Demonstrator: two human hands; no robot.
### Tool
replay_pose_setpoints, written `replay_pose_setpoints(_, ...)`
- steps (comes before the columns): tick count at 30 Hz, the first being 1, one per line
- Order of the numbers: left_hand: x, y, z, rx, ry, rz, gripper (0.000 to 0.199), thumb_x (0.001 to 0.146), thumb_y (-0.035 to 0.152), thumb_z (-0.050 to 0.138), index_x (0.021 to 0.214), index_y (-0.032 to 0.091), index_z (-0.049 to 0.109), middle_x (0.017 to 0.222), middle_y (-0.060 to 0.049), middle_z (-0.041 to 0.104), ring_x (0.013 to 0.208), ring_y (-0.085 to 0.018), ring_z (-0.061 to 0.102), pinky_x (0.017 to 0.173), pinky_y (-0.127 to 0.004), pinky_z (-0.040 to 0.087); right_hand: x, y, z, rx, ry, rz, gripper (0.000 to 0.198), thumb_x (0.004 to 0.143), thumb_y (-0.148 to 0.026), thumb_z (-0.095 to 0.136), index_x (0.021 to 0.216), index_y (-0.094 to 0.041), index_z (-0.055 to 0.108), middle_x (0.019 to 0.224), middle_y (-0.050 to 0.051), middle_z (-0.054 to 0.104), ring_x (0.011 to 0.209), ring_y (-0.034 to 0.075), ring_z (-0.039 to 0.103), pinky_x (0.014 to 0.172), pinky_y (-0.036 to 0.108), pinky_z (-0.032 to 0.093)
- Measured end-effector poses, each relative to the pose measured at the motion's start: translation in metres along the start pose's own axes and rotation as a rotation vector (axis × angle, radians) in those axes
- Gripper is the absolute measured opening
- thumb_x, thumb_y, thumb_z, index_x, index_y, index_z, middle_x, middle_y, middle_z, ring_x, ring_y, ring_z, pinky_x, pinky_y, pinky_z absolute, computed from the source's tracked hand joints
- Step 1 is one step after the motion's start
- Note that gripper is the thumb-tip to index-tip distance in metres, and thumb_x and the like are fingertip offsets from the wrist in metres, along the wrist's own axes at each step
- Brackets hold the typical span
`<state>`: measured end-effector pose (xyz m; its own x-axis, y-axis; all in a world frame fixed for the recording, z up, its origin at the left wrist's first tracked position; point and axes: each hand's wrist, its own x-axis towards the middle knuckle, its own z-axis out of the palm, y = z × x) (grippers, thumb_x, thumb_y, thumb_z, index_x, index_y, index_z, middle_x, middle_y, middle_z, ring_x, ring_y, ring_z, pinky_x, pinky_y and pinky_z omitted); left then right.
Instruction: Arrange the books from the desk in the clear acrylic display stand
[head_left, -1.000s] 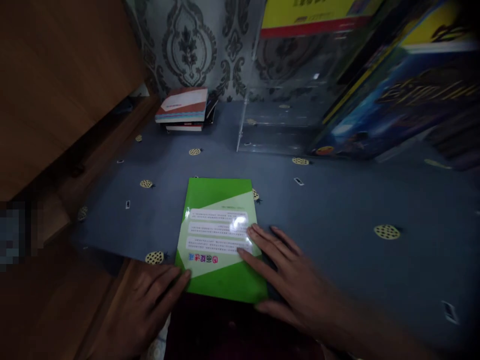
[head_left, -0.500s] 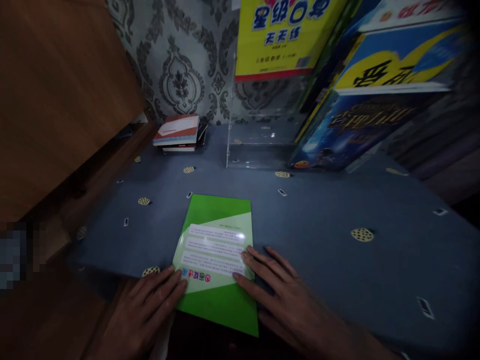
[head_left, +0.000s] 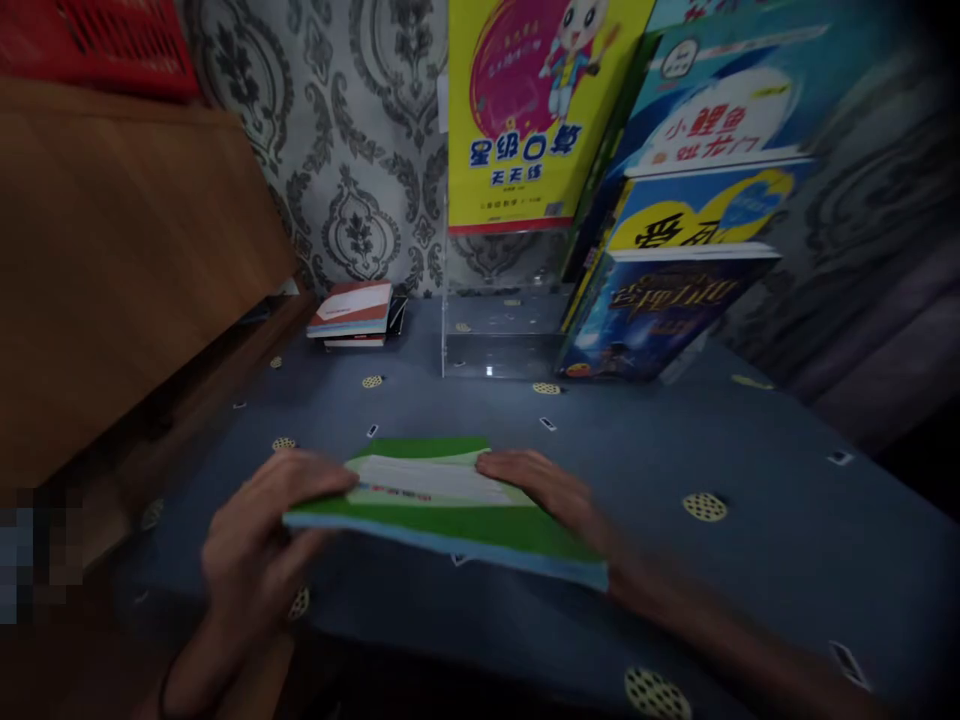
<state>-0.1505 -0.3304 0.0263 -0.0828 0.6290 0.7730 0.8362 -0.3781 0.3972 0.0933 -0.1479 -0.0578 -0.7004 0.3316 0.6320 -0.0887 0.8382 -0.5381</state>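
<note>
A green book (head_left: 442,520) with a pale label area is raised off the table at its near edge, tilted so that its blue-edged front side faces me. My left hand (head_left: 262,530) grips its left side, fingers on top and thumb underneath. On the right side, my right hand (head_left: 547,490) holds the book with its fingers over the cover; its thumb is hidden. The far edge of the book is low, close to the patterned blue tablecloth (head_left: 615,460), and I cannot tell if it touches.
A clear acrylic book stand (head_left: 495,350) at the back holds a yellow book (head_left: 510,190) and several others, with a dark blue book (head_left: 645,310) in front. A small book stack (head_left: 351,312) lies at back left, near a wooden cabinet (head_left: 135,260) topped by a red basket (head_left: 97,45).
The green book has gone from lying flat to being lifted and tilted at its near edge. Both hands have moved from resting on it to gripping its sides. My view has tipped upward.
</note>
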Motion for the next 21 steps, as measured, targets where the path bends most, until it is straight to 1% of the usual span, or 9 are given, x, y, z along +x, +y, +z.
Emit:
replay_pose_setpoints(2,0.016,-0.017,0.017,-0.075,0.073,-0.113,0.018,0.098,0.035,0.064,0.094,0.021,0.074,0.083,-0.001,0.076,0.077,-0.016,0.07,0.072,-0.027,0.056,0.013,0.011,0.001,0.046,-0.007,0.115,0.028,0.104,-0.031,0.047,0.123,-0.026,0.067,0.116,0.007,0.075,0.109,0.023,0.07,0.094,0.041,0.059)
replay_pose_setpoints(4,0.028,-0.037,0.034,-0.158,0.121,-0.22,0.022,0.096,0.041,0.066,0.092,0.02,0.073,0.082,-0.001,0.076,0.074,-0.015,0.069,0.067,-0.024,0.055,0.026,0.016,0.0,0.059,-0.037,0.247,0.029,0.103,-0.038,0.046,0.103,-0.025,0.072,0.1,0.005,0.076,0.097,0.024,0.071,0.088,0.039,0.059)
replay_pose_setpoints(6,0.037,-0.056,0.046,-0.267,0.138,-0.291,0.029,0.091,0.047,0.07,0.093,0.018,0.072,0.086,-0.002,0.077,0.076,-0.016,0.07,0.068,-0.024,0.056,0.039,0.016,-0.002,0.061,-0.057,0.334,0.035,0.102,-0.045,0.046,0.088,-0.023,0.07,0.087,0.004,0.073,0.084,0.022,0.069,0.08,0.036,0.058)
replay_pose_setpoints(10,0.051,-0.082,0.057,-0.423,0.191,-0.438,0.039,0.086,0.053,0.072,0.101,0.017,0.066,0.095,-0.006,0.077,0.085,-0.019,0.071,0.073,-0.027,0.058,0.063,0.016,0.005,0.184,-0.033,0.417,0.044,0.097,-0.057,0.049,0.075,-0.021,0.061,0.073,0.002,0.066,0.066,0.017,0.06,0.06,0.028,0.051)
replay_pose_setpoints(12,0.053,-0.091,0.059,-0.499,0.193,-0.536,0.044,0.085,0.054,0.073,0.108,0.018,0.061,0.093,-0.005,0.076,0.078,-0.019,0.072,0.068,-0.028,0.057,0.072,0.017,0.015,0.355,-0.034,0.504,0.045,0.092,-0.064,0.053,0.083,-0.021,0.06,0.067,-0.001,0.061,0.059,0.015,0.057,0.052,0.026,0.048)
replay_pose_setpoints(14,0.049,-0.103,0.062,-0.564,0.172,-0.634,0.055,0.082,0.056,0.073,0.118,0.019,0.053,0.09,-0.004,0.075,0.07,-0.019,0.072,0.062,-0.028,0.056,0.078,0.02,0.027,0.518,-0.035,0.599,0.052,0.086,-0.068,0.058,0.105,-0.02,0.059,0.064,-0.004,0.058,0.053,0.014,0.054,0.045,0.024,0.044)
replay_pose_setpoints(16,0.04,-0.118,0.065,-0.57,0.14,-0.719,0.068,0.079,0.06,0.073,0.125,0.02,0.044,0.087,-0.004,0.075,0.065,-0.02,0.071,0.06,-0.03,0.055,0.079,0.023,0.039,0.598,-0.027,0.673,0.067,0.082,-0.069,0.06,0.127,-0.02,0.05,0.061,-0.007,0.056,0.049,0.013,0.052,0.042,0.023,0.041)
replay_pose_setpoints(18,0.027,-0.134,0.067,-0.482,0.057,-0.772,0.07,0.079,0.063,0.07,0.126,0.02,0.041,0.084,-0.003,0.074,0.065,-0.022,0.07,0.06,-0.031,0.054,0.076,0.027,0.049,0.599,-0.037,0.718,0.08,0.081,-0.069,0.059,0.14,-0.02,0.04,0.06,-0.008,0.055,0.046,0.013,0.052,0.04,0.023,0.039)
replay_pose_setpoints(21,0.011,-0.149,0.064,-0.107,-0.144,-0.738,0.05,0.09,0.054,0.057,0.124,0.019,0.046,0.076,-0.001,0.068,0.068,-0.022,0.068,0.064,-0.033,0.051,0.072,0.034,0.055,0.53,-0.103,0.767,0.084,0.082,-0.065,0.056,0.148,-0.019,0.031,0.063,-0.007,0.059,0.044,0.014,0.054,0.039,0.024,0.039)
